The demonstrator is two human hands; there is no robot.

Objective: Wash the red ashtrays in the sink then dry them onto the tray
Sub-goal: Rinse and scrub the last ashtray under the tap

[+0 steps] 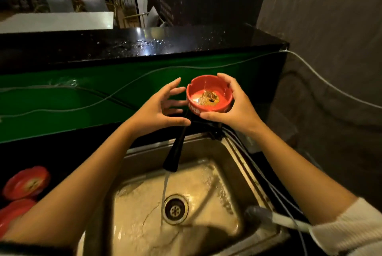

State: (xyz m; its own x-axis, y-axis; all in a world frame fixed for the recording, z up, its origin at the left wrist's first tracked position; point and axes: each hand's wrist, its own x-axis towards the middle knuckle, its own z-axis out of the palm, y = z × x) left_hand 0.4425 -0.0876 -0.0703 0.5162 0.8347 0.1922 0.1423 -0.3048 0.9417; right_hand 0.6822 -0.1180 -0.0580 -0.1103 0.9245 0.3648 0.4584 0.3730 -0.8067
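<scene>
one round glossy red ashtray (209,95) gripped in my right hand (237,107), my left hand (159,107) spread open beside it, water running into the steel sink (231,165)

Both forearms are bare; a cream knitted sleeve (349,229) is pushed up on the right arm.

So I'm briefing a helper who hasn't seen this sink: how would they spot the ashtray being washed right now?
Start at the steel sink basin with the black tap running. Above the tap, the right hand grips a round red ashtray, with the left hand open beside it. Unlike the two red ashtrays lying left of the sink, it is held up and has brown residue inside.
</scene>
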